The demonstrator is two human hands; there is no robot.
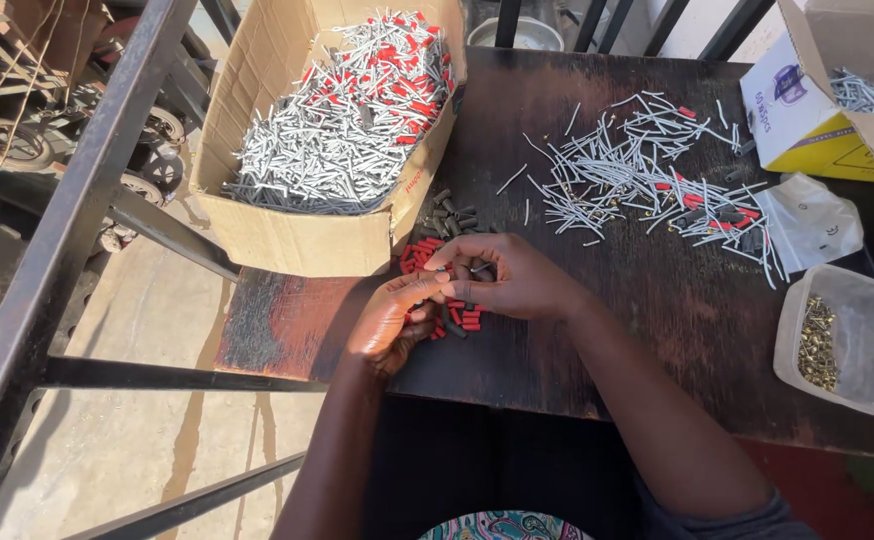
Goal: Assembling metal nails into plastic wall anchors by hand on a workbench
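- Here, at a dark wooden counter [657, 300], a left hand [392, 325] and a right hand [507, 280] are meeting over a small pile of red and dark sleeves [447, 315].
- The right hand's fingers [447, 262] are pinching something small; what it is cannot be made out.
- The left hand's fingers [425, 290] are curling together against the right hand; their hold is hidden.
- A large cardboard box [287, 235] is sitting just beyond the hands, brimming with grey pins, some red-tipped.
- Loose grey pins [637, 170] are lying scattered across the counter.
- A clear plastic tub [842, 340] at right is holding small brass pieces.
- A white and yellow carton [807, 125], cut off at the corner, is holding more pins.
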